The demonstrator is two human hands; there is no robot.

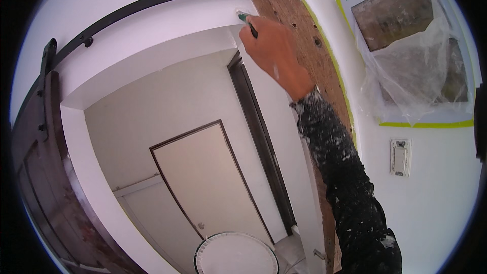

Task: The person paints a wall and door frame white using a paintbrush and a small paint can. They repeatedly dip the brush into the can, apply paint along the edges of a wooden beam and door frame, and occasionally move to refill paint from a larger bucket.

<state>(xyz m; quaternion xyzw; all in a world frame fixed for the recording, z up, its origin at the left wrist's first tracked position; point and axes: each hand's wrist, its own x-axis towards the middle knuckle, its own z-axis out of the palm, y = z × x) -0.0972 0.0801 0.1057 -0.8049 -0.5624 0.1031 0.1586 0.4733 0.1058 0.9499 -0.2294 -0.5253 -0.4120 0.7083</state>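
My right hand (270, 45) is closed around the dark green handle of a small tool (247, 22), whose kind I cannot tell. The tool's end is at the white wall (220, 12) above the doorway, just below the black sliding-door rail (152, 0) and beside a rough wooden post (295, 19). White paint-like spots cover the black sleeve. My left hand is out of view. At the bottom, a round bucket or lid with a white surface (237, 255) stands before the doorway.
A dark sliding door (53, 152) hangs at the left. Yellow-green tape (340, 80) edges the post. At the right are a plastic-covered wall opening or panel (412, 61) and a switch frame without its cover (400, 158). Beyond the doorway is a pale door (205, 175).
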